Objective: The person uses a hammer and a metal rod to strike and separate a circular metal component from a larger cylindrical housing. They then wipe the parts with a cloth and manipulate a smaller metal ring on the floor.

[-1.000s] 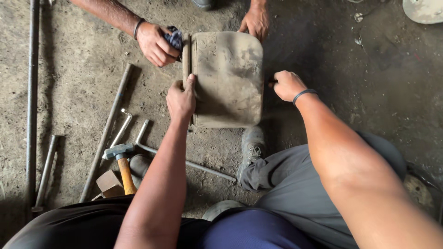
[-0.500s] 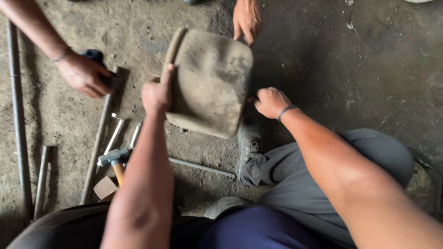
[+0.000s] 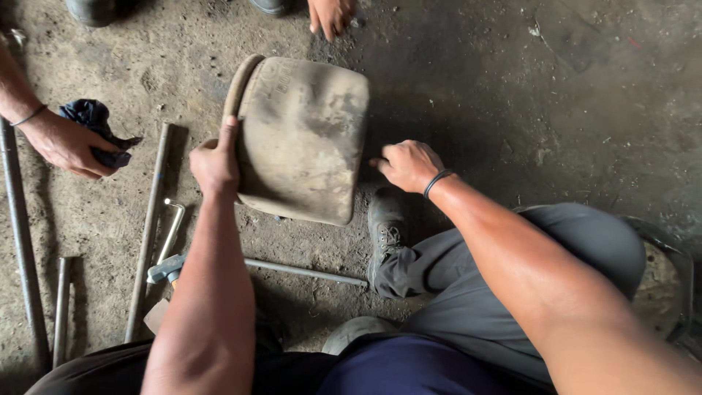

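On the grimy concrete floor point(image 3: 556, 95), the left hand point(image 3: 216, 162) gripped the dusty tan rubber air-spring bellows point(image 3: 303, 139) by its rim, tipping it, while the right hand point(image 3: 406, 164), loosely curled, touched its side; steadying seemed next.

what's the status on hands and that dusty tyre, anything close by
Left hand grips tyre rim. Right hand at its other side. Metal rods and another person's hand lie close.

One head-worn camera looks steeply down, close over the dirt floor point(image 3: 512, 88).
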